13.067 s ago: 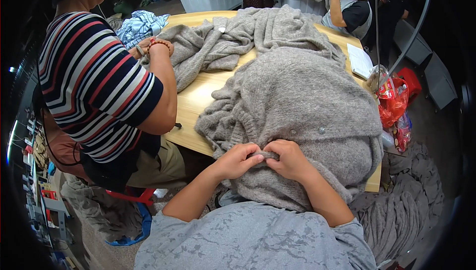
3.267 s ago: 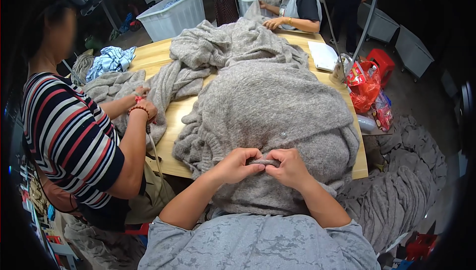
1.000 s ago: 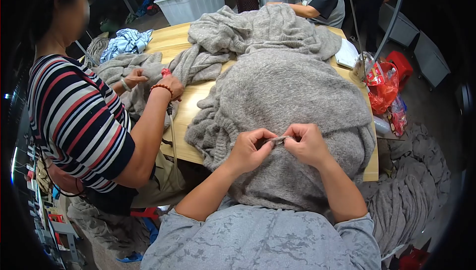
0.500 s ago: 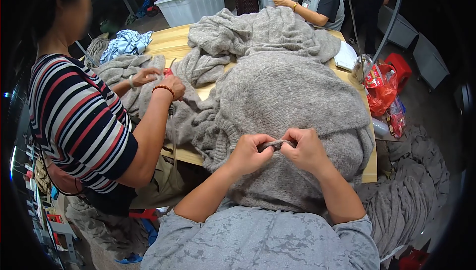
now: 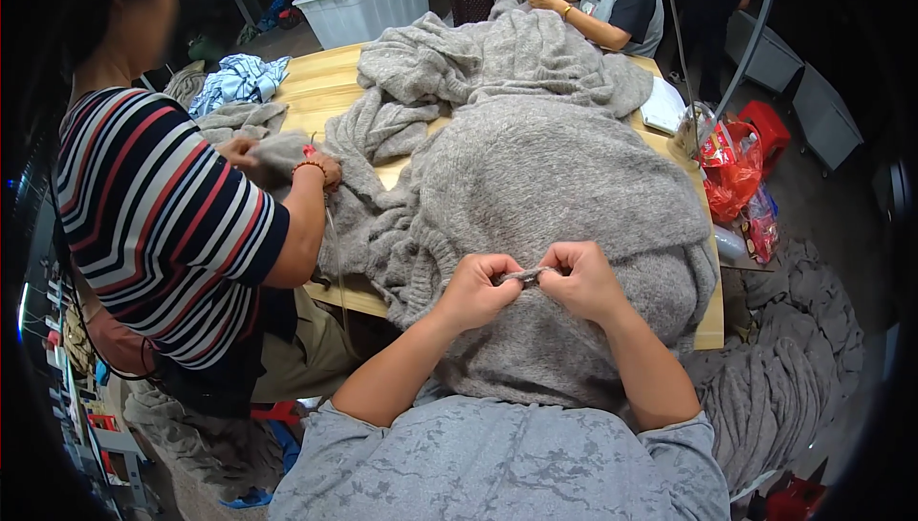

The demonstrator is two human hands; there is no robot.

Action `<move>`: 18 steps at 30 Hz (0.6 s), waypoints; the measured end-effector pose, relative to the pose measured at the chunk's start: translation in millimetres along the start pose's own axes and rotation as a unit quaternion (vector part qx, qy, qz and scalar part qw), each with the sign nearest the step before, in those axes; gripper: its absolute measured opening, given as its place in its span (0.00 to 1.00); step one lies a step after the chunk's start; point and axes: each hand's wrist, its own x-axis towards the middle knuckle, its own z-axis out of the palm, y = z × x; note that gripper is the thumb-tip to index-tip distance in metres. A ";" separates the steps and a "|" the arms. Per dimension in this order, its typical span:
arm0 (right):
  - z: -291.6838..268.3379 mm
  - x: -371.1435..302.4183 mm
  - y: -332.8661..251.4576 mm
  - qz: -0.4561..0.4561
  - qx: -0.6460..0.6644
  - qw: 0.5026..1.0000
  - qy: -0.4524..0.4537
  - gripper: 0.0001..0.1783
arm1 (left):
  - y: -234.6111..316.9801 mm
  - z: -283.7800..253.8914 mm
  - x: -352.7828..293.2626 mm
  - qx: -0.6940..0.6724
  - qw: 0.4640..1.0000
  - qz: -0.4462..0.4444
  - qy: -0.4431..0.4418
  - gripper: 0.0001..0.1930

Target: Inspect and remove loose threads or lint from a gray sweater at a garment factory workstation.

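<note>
A large grey knitted garment [image 5: 564,162] lies spread in front of me on the wooden table and hangs over its near edge. My left hand [image 5: 481,289] is closed, pinching a fold of that knit between thumb and fingers. Just beside it, my right hand [image 5: 580,280] pinches the same fold, so a short rolled strip of edge [image 5: 524,275] runs between the two thumbs. The rest of the fingers curl inward, and what lies under them is hidden.
At my left a co-worker in a striped top [image 5: 163,215] handles grey knitwear with a red-tipped tool [image 5: 309,150]. More knits are heaped at the table's [image 5: 320,72] far side. A white bin [image 5: 363,3] stands beyond; red bags [image 5: 732,172] hang at right. Knit piles [image 5: 779,387] lie below.
My hands have shifted very slightly left and up, still pinching the fold. The co-worker at left has drawn the knit leftward. The person at the far side has lifted a piece of fabric.
</note>
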 end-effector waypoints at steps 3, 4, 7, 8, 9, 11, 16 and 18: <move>-6.1 7.6 7.0 -0.002 0.062 0.997 -0.043 0.02 | 2.1 -1.2 0.8 -0.014 1.000 0.005 -0.008 0.02; -7.6 8.9 9.1 -0.011 0.059 0.997 -0.041 0.02 | 3.4 -2.3 0.5 0.004 1.000 -0.006 -0.015 0.02; -10.3 11.1 12.9 0.006 0.104 0.992 -0.075 0.01 | 6.4 -8.2 3.6 -0.036 0.996 -0.062 -0.055 0.01; -10.9 11.2 13.3 0.002 0.114 0.989 -0.091 0.01 | 6.4 -9.6 5.8 -0.042 0.996 -0.054 -0.054 0.01; -11.4 10.9 13.5 0.013 0.120 0.987 -0.105 0.02 | 6.0 -11.0 8.3 -0.079 0.992 -0.077 -0.069 0.00; -12.5 9.8 12.6 -0.013 0.119 0.987 -0.111 0.02 | 4.0 -12.0 12.2 -0.150 0.977 -0.116 -0.092 0.02; -12.2 5.0 8.7 -0.053 0.098 0.989 -0.101 0.02 | 0.6 -12.8 13.6 -0.118 0.981 -0.101 -0.119 0.02; -10.5 4.0 8.1 -0.014 0.104 0.990 -0.092 0.02 | 1.3 -10.2 12.6 -0.117 0.982 -0.094 -0.113 0.02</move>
